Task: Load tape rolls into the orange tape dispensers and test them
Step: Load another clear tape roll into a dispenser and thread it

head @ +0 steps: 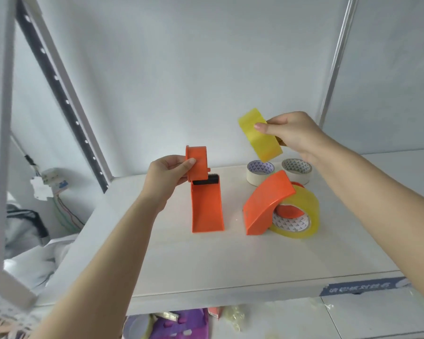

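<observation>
My left hand point(168, 176) grips the round hub end of an empty orange tape dispenser point(206, 199), whose flat handle end rests on the white shelf point(206, 260). Up in the air to the right, my right hand point(295, 135) pinches a yellow tape roll point(258, 138), seen edge-on and tilted. A second orange dispenser point(267, 203) lies on the shelf with a yellow roll point(301, 216) mounted on its hub. Two cream masking-tape rolls point(258, 171) point(298, 170) stand behind it.
A slanted metal rack post point(66, 101) rises at the left and a thin upright point(333, 69) at the right. The shelf's front edge carries a blue label point(360, 286). Purple and yellow items point(179, 324) lie below the shelf.
</observation>
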